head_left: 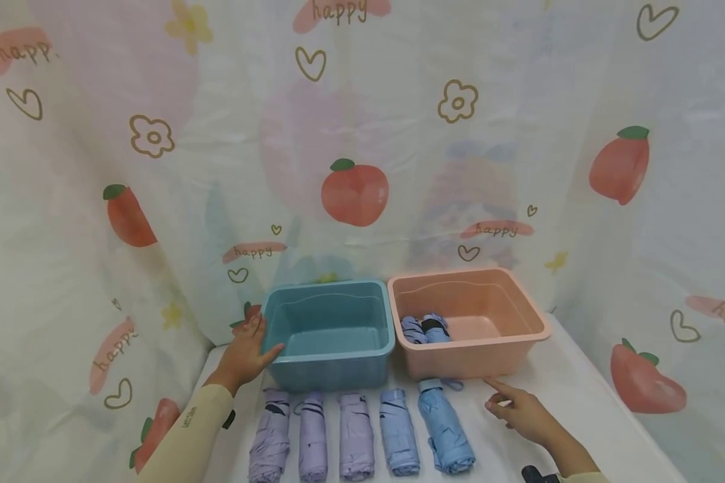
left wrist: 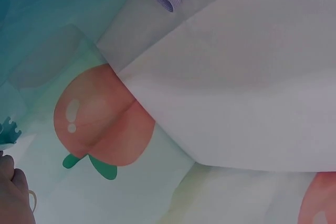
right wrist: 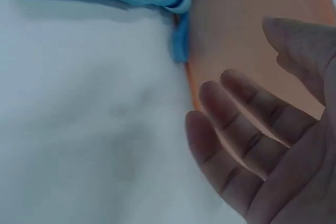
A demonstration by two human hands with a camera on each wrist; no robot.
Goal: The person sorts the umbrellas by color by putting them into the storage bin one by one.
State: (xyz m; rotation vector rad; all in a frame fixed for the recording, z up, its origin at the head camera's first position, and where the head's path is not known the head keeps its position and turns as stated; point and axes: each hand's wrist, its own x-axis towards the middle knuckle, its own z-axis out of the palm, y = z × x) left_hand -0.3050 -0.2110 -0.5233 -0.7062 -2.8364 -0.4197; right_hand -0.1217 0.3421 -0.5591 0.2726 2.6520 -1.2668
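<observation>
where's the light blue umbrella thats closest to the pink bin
In the head view the light blue umbrella lies at the right end of the row of folded umbrellas, just in front of the pink bin, with the right hand beside it.

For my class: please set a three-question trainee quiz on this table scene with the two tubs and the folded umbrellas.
1. True or false: the blue tub holds umbrellas.
2. How many folded umbrellas lie in the row in front of the tubs?
3. The left hand touches: A) the blue tub, B) the pink tub, C) an umbrella.

Key
1. False; the two folded umbrellas lie in the pink tub.
2. Five.
3. A. The right hand is open, holding nothing, near the pink tub.
</observation>
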